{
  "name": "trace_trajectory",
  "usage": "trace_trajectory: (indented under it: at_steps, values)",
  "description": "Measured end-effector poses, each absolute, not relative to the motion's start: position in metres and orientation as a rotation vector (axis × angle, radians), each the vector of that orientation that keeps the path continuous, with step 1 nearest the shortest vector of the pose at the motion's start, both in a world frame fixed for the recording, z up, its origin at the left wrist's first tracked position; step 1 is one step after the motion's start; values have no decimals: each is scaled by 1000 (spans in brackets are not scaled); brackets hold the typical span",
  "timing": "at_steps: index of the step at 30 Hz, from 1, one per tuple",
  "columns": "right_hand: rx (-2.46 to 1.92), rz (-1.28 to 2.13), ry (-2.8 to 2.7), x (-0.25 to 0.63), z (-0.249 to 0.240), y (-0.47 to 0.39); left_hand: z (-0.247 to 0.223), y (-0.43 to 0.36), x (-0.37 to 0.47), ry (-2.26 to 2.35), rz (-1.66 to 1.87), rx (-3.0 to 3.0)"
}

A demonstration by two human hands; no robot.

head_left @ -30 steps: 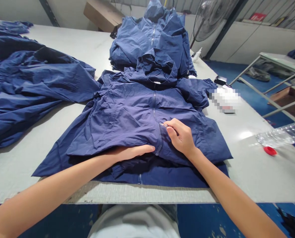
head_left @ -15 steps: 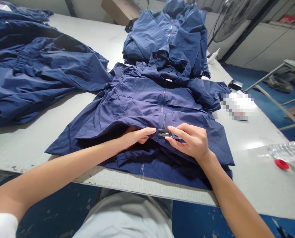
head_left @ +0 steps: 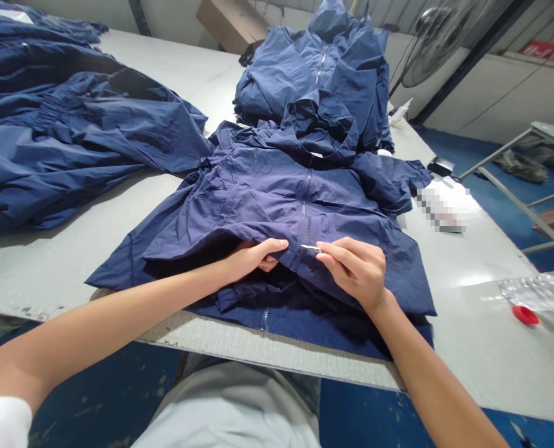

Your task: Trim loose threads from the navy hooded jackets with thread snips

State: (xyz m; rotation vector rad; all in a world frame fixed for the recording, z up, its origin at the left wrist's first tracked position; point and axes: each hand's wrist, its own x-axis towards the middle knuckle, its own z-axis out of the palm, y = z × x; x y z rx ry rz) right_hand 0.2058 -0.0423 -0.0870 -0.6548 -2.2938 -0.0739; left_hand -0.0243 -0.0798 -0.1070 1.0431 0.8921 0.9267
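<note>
A navy blue zip jacket lies spread on the table, its hem lifted towards me. My left hand is closed on that hem just left of the zip, thumb on top and the other fingers partly hidden under the cloth. Thread snips are pinched in my right hand; their pale tip points left over the lower end of the zip. Most of the snips' body is hidden by the fingers. Under the lifted hem, another layer of navy cloth with a zip shows.
Folded blue jackets are piled behind the spread one. More navy garments cover the table's left side. On the right lie a clear plastic bottle with a red cap and a small black object. A fan stands beyond.
The snips' blades were spread apart over the zip's end; now they are together, showing as one thin tip. My right hand has closed around them. The left hand keeps its hold.
</note>
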Motion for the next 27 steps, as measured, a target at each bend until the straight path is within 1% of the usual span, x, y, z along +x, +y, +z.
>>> trace_trajectory:
  at_steps: [3,8,13,18,27]
  values:
    - [-624,-45,-2233,206,-86,-41,-107,-80,-24,873,949,1020]
    - [-506,-81,-2303,205,-82,-38,-108,-79,-24,841,979,998]
    - [-457,-108,-2289,203,-81,-38,-112,-76,-25,818,934,1026]
    - [-423,-32,-2321,201,-81,-39,-116,-75,-26,830,935,1047]
    - [-579,119,-2120,199,-90,-41,-116,-76,-28,807,868,1162]
